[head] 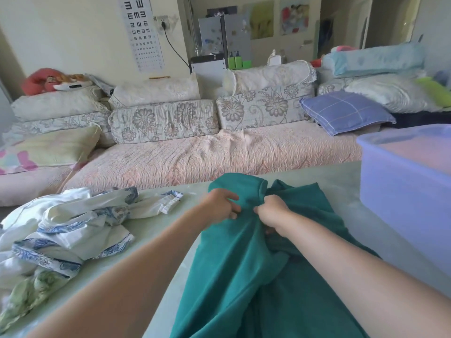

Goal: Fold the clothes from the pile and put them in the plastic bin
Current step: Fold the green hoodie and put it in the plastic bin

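The pale green table (156, 230) carries a teal garment (234, 276), a white-and-blue clothes pile (66, 230) and a plastic bin (405, 201).

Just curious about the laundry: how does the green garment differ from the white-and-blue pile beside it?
The green garment is one plain colour; the pile is white with blue patterned trim. The left hand and right hand grip the green garment; the pile lies untouched. Both sit on the table.

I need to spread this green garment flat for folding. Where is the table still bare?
Bare table runs as a strip between the clothes pile and the green garment; a second patch lies between the garment and the plastic bin. The left side is crowded by the pile, the right by the bin.
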### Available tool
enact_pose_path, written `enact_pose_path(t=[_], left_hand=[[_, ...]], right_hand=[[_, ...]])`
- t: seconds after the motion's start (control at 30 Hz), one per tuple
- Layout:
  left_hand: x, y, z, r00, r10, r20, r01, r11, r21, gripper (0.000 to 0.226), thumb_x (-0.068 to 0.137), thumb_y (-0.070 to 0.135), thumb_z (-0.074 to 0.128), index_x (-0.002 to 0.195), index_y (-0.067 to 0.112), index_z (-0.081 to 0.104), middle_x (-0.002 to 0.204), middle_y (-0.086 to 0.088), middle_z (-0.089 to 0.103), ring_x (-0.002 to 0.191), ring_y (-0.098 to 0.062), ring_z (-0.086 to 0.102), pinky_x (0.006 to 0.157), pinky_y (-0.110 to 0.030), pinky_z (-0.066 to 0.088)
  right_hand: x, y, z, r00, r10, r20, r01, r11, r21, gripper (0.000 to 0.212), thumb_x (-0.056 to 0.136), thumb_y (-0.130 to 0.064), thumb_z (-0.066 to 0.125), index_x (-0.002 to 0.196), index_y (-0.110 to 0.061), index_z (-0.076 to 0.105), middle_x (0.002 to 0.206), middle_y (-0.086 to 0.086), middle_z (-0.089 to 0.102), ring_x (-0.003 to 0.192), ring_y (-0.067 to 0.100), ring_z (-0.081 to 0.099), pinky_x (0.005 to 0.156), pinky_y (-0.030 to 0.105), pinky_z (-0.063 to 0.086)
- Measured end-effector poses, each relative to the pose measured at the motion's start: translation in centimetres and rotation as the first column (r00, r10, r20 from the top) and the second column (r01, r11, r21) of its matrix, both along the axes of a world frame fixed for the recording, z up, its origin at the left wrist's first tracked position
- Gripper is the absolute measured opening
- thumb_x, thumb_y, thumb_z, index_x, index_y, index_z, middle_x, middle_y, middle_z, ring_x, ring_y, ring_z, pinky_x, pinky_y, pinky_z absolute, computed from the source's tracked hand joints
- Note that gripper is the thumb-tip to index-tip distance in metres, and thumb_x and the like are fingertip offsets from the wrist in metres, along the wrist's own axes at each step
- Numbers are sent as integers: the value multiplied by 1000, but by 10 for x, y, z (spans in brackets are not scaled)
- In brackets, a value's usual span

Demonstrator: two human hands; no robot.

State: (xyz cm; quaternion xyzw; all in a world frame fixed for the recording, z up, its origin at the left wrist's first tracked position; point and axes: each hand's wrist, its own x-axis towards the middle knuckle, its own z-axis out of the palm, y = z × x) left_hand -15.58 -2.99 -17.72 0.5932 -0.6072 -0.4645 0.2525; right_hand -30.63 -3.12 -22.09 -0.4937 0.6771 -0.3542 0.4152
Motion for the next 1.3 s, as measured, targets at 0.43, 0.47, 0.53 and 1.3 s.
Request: enact_pose_path(t=[0.43,0.47,0.53,1.3], left_hand=[[14,-26,-53,561,-133,817,330,941,-73,79,89,76,27,154,41,-2,164,3,-10,150,-19,-8,120,-46,6],[14,-30,-48,554,-103,826,336,936,-108,80,88,77,27,154,42,0,164,3,-9,150,-20,-7,119,-45,7],[13,-40,-42,538,-59,841,349,924,-158,80,86,80,24,154,43,2,164,4,-8,150,-19,-7,120,-43,6],[15,-85,-68,743,156,651,-61,984,-166,62,95,30,38,153,33,19,141,-17,46,129,-35,42,107,-41,39]], right_hand=[[-6,-18,-4,864,143,-484,-278,935,-221,69,95,-5,50,154,-31,27,142,7,48,123,23,51,93,25,39],[-7,-23,-1,840,117,-529,-294,919,-264,64,94,-2,48,151,-28,36,143,7,46,128,22,47,100,26,36],[-12,-33,-1,781,59,-622,-311,900,-305,58,94,-1,45,148,-24,43,140,8,46,128,25,47,104,31,37],[-29,-55,-34,427,307,-851,-376,916,142,61,99,-62,18,156,-44,9,166,3,-11,152,21,-14,118,62,-1]])
